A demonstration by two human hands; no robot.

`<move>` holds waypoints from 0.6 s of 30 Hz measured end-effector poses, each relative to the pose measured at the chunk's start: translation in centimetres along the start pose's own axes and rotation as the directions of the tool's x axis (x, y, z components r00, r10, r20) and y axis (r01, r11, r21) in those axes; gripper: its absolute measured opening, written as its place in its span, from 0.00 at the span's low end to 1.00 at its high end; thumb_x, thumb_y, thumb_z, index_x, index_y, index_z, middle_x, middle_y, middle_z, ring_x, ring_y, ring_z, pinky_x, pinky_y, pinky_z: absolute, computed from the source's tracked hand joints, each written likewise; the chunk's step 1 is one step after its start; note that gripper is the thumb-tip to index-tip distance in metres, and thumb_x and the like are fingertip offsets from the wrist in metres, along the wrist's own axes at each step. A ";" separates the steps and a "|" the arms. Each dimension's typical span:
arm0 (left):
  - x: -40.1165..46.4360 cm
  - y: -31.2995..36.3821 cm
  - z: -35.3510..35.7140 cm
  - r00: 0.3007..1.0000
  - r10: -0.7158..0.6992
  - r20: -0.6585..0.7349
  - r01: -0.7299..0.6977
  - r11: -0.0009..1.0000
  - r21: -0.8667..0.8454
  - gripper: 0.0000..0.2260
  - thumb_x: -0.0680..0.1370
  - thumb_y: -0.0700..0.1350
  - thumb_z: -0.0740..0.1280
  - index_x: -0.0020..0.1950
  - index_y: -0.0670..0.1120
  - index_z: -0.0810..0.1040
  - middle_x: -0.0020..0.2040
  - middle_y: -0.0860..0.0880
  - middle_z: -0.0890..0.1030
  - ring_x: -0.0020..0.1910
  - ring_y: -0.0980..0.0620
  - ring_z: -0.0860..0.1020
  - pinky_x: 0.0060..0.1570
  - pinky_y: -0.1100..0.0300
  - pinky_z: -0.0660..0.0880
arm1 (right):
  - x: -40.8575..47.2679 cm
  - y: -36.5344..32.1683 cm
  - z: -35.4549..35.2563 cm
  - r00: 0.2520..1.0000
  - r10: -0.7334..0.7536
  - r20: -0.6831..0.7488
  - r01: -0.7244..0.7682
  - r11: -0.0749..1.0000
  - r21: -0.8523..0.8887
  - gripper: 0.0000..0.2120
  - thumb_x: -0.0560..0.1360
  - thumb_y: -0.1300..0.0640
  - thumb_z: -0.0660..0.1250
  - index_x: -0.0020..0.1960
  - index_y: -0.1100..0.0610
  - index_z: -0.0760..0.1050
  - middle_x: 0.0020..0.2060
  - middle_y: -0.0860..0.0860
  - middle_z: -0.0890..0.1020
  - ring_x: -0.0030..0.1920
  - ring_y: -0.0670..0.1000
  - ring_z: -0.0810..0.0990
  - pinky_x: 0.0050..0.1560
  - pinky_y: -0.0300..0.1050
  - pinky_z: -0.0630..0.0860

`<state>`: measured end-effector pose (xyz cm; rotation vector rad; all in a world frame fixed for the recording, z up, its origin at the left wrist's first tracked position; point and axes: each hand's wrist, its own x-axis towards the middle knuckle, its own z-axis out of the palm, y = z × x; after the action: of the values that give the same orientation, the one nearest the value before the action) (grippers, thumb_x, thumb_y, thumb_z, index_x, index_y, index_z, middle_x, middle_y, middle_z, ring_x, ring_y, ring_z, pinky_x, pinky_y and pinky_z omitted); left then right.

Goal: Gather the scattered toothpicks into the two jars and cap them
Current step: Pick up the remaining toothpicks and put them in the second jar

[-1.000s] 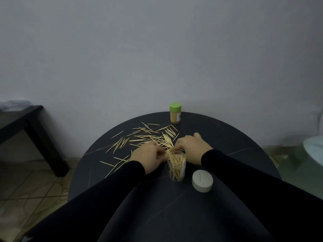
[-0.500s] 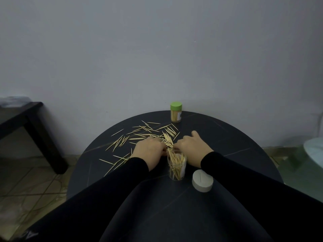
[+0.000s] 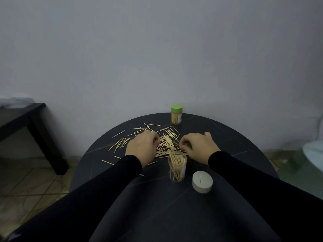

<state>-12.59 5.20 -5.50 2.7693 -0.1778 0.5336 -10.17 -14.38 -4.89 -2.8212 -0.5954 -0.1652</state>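
An uncapped clear jar point(image 3: 177, 168) partly full of toothpicks stands on the round black table point(image 3: 236, 137). Its white cap point(image 3: 202, 184) lies just to its right. A second jar with a green cap point(image 3: 176, 114) stands closed at the table's far edge. Scattered toothpicks point(image 3: 167, 142) lie in a pile behind the open jar and spread out to the left. My left hand point(image 3: 142, 147) rests on the pile's left side, fingers curled onto toothpicks. On the pile's right side, my right hand point(image 3: 197, 147) pinches at the toothpicks with its fingertips.
A dark side table point(image 3: 26, 119) stands on the tiled floor to the left. A pale wall rises right behind the round table. A light green object point(image 3: 312, 152) sits at the right edge of view.
Both hands have moved away from the open jar's mouth, farther out onto the scattered pile, and are now spread apart.
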 end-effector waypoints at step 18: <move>-2.6 2.6 -1.8 1.000 0.015 0.013 -0.004 0.797 -0.604 0.02 0.76 0.48 0.68 0.45 0.52 0.79 0.41 0.58 0.77 0.38 0.67 0.72 0.38 0.72 0.64 | -3.6 -0.8 -1.3 0.950 -0.065 -0.304 0.228 0.811 0.539 0.04 0.73 0.52 0.71 0.47 0.50 0.81 0.40 0.44 0.81 0.44 0.42 0.78 0.46 0.35 0.75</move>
<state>-16.02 3.53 -4.16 2.1420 -0.3072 0.3690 -13.82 -15.35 -4.05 -2.1223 -0.6673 -0.3366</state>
